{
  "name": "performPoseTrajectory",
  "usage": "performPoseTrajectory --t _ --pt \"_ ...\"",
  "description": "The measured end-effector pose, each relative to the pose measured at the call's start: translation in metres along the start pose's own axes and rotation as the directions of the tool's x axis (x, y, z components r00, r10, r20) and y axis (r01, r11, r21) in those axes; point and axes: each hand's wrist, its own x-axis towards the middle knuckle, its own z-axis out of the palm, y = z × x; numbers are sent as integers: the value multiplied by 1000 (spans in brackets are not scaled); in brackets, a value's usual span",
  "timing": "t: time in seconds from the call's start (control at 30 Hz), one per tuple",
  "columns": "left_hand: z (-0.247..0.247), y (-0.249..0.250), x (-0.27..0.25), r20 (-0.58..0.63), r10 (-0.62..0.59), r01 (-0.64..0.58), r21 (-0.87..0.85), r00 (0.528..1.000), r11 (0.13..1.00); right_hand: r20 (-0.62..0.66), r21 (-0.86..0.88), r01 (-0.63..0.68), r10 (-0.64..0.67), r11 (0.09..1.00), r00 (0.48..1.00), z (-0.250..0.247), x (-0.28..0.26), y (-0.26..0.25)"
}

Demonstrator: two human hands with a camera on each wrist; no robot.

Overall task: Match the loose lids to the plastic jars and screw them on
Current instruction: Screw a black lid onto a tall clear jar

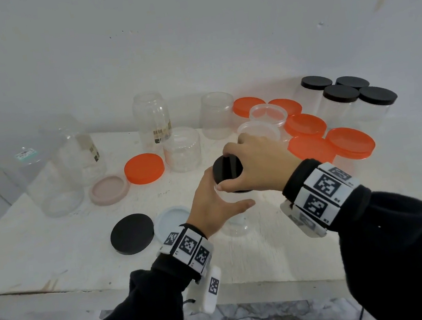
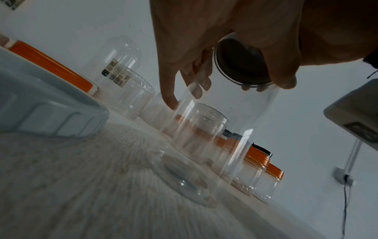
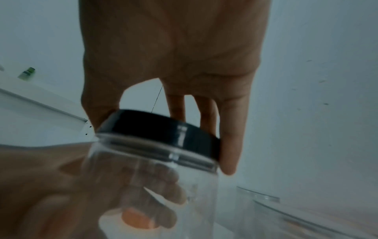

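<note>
A clear plastic jar (image 1: 237,225) stands near the middle of the white table, tilted a little in the wrist views. My left hand (image 1: 211,206) grips its body, thumb in front and fingers behind. A black lid (image 1: 226,170) sits on the jar's mouth, and my right hand (image 1: 257,164) grips its rim from above. The left wrist view shows the jar (image 2: 225,129) from below with the lid (image 2: 239,64) at its top. In the right wrist view the lid (image 3: 159,129) lies against the jar's neck, my fingers (image 3: 229,145) round it.
Loose lids lie to the left: black (image 1: 132,233), light blue (image 1: 171,222), pink (image 1: 109,189), orange (image 1: 144,168). Several open clear jars (image 1: 153,119) stand behind. Orange-lidded jars (image 1: 349,143) and black-lidded jars (image 1: 342,93) crowd the right. The table's front edge (image 1: 59,288) is near.
</note>
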Motion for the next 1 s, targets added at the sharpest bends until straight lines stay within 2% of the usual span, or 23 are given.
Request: performPoseTrajectory --t 0.13,0.27,0.5,0.63,0.83,1.0 --pt "3 0 -1 -17 12 -13 -20 1000 1000 -25 18 -24 25 1000 999 4 -4 0" --pt "6 2 -2 -15 12 -13 -26 1000 1000 40 69 -27 24 997 999 -1 -4 6" --pt "8 0 -5 116 13 -7 -53 993 999 97 113 -70 59 991 994 -3 -19 22" --pt "20 1 6 207 20 -10 -50 978 999 126 128 -97 80 987 989 -8 -32 46" --pt "63 20 25 328 52 -75 58 943 995 146 145 -129 108 981 983 -16 -58 100" --pt "106 31 49 297 139 -184 130 945 974 136 112 -208 192 972 972 -15 -79 154"
